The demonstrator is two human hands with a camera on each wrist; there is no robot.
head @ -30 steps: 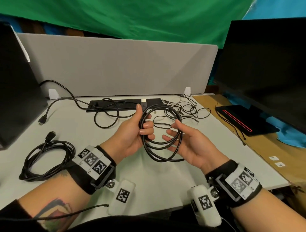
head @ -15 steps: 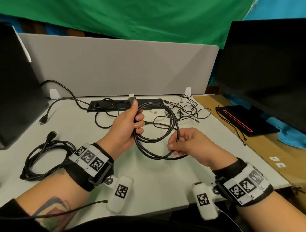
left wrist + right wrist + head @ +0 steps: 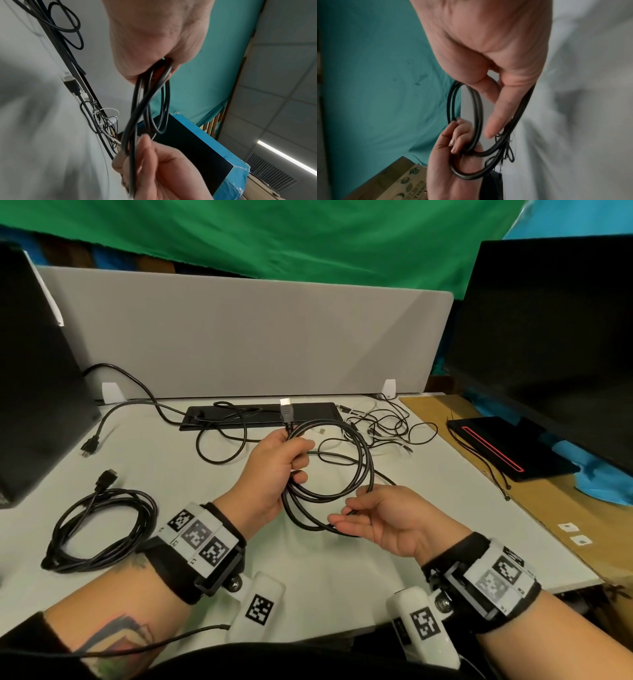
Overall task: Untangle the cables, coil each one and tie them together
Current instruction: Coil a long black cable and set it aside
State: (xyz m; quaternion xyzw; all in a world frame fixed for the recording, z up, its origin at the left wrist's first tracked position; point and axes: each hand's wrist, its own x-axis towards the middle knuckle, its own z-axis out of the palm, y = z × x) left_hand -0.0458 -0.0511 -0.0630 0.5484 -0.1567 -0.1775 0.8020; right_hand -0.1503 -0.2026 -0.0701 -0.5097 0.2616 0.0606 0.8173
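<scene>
Black cable [image 3: 329, 474] in loose loops, held above mid-tabletop [image 3: 462, 508]. Left hand [image 3: 274, 474] grip closed round the loops, plug [image 3: 286, 410] sticking up. Right hand [image 3: 387, 518] fingers relaxed, touching the lower loop. Coiled cable [image 3: 99, 529] near left edge, tangle [image 3: 383, 422] at back edge.

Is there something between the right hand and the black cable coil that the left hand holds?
Nothing visible. The right hand already touches the lower loops of the black cable coil, which the left hand grips above the white table.
</scene>
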